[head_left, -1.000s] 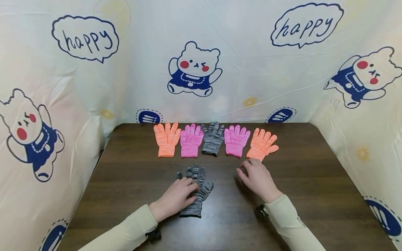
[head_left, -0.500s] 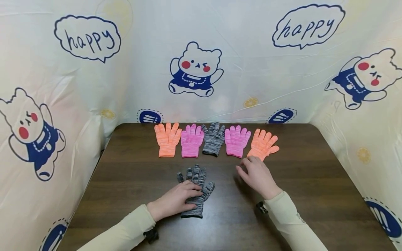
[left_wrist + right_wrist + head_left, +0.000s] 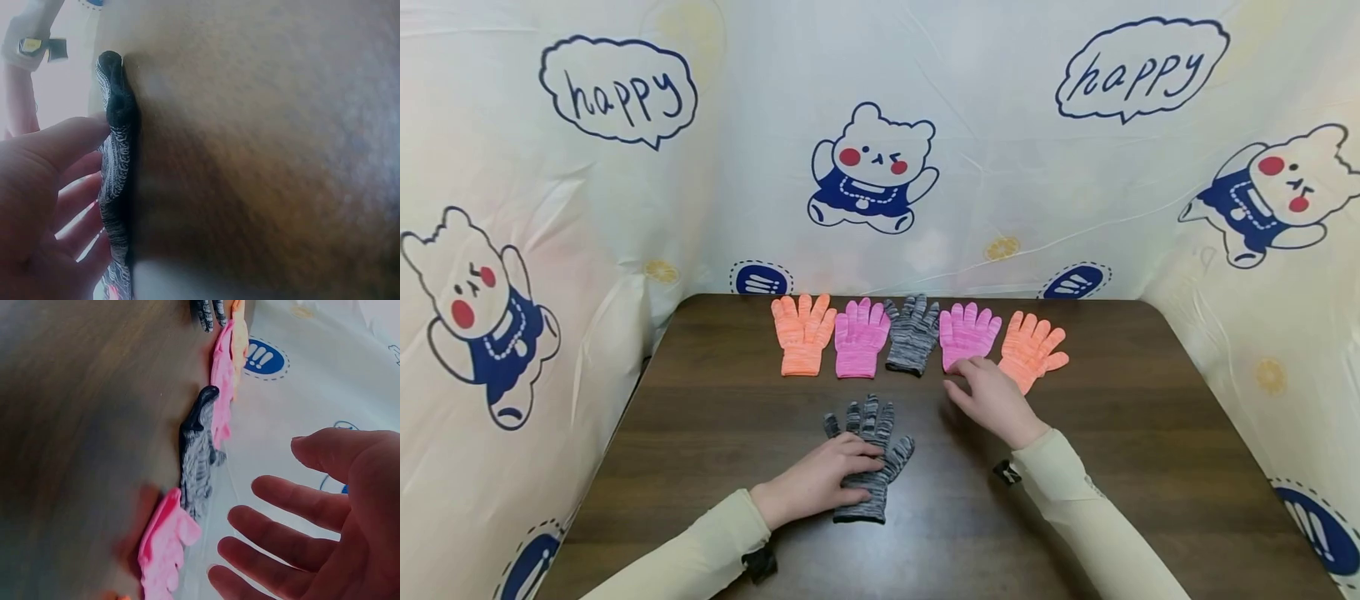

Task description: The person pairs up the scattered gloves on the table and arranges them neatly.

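Note:
My left hand (image 3: 820, 473) rests on a grey-and-black knitted glove (image 3: 867, 507) lying flat near me, its fingers relaxed across the palm part. In the left wrist view, the thumb and fingers (image 3: 78, 206) touch that glove's upper side. Farther back, my right hand (image 3: 996, 402) hovers with loosely bent fingers at the cuff of the right pink glove (image 3: 972, 335), overlapping it in the head view. Nothing is held in it; the right wrist view shows spread fingers (image 3: 287, 544) apart from the gloves. The right orange glove (image 3: 1032, 350) lies just beside this hand.
Along the table's far edge, the row also has a left orange glove (image 3: 803, 335), a left pink glove (image 3: 861, 340) and a second grey glove (image 3: 913, 340). A printed cloth curtain (image 3: 745, 167) surrounds the brown wooden table (image 3: 700, 433).
My right hand has moved left, from the orange glove's cuff to the pink one's. Earlier, my left hand slid slightly toward the near glove's cuff; it now stays in place.

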A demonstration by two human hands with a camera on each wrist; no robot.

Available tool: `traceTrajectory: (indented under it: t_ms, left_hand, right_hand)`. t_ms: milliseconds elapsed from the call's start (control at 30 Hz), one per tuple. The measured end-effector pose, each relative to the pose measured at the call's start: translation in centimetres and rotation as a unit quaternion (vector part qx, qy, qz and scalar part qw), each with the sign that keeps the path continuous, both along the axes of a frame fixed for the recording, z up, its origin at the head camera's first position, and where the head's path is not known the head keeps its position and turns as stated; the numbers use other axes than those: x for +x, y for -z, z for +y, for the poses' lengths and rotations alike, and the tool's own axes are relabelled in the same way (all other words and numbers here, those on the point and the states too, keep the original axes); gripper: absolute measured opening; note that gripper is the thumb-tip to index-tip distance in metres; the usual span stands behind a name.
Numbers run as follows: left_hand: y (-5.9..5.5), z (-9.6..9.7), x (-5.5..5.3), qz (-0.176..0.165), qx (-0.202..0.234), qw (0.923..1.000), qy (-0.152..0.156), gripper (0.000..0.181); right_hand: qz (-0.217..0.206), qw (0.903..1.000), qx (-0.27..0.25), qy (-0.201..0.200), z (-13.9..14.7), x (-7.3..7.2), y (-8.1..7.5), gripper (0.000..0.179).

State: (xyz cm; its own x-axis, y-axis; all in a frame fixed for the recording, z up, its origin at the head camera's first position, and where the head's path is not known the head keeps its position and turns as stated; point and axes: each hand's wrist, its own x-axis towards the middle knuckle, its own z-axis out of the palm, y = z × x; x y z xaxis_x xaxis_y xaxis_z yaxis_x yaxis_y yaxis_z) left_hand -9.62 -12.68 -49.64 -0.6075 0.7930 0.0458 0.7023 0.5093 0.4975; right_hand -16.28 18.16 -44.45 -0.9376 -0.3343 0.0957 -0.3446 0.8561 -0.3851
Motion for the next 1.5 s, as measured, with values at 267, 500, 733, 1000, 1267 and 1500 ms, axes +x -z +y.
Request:
traceTrajectory:
  t_ms: [267, 500, 733, 1000, 1267, 1500]
  left_hand:
    - [0.1, -0.1, 0.2, -0.007, -0.006, 1.0000, -0.002, 0.042]
    - [0.3, -0.4, 0.0, 0.014, 0.024, 0.9996, 0.009, 0.041]
    - [0.3, -0.3, 0.1, 0.022, 0.025, 0.9994, 0.013, 0.041]
    - [0.4, -0.3, 0.2, 0.017, 0.017, 0.9997, 0.000, 0.040]
    - [0.5, -0.4, 0.2, 0.008, 0.016, 0.9998, -0.001, 0.039]
    - [0.8, -0.4, 0.0, 0.021, 0.022, 0.9995, 0.003, 0.040]
  right_hand:
    - [-0.002, 0.9997, 0.016, -0.021, -1.6, -3.0, -0.1, 0.020]
    - [-0.005, 0.9982, 0.053, -0.027, -3.1, -6.7, -0.6, 0.017]
    - [-0.023, 0.9972, 0.069, -0.016, -4.0, -9.5, 0.0, 0.017]
    - [-0.022, 0.9963, 0.082, -0.015, -5.1, -12.0, 0.9, 0.013]
    - [-0.060, 0.9947, 0.084, -0.008, -5.8, -13.5, 1.2, 0.014]
    - [-0.080, 0.9918, 0.099, 0.011, -6.3, -14.3, 2.3, 0.014]
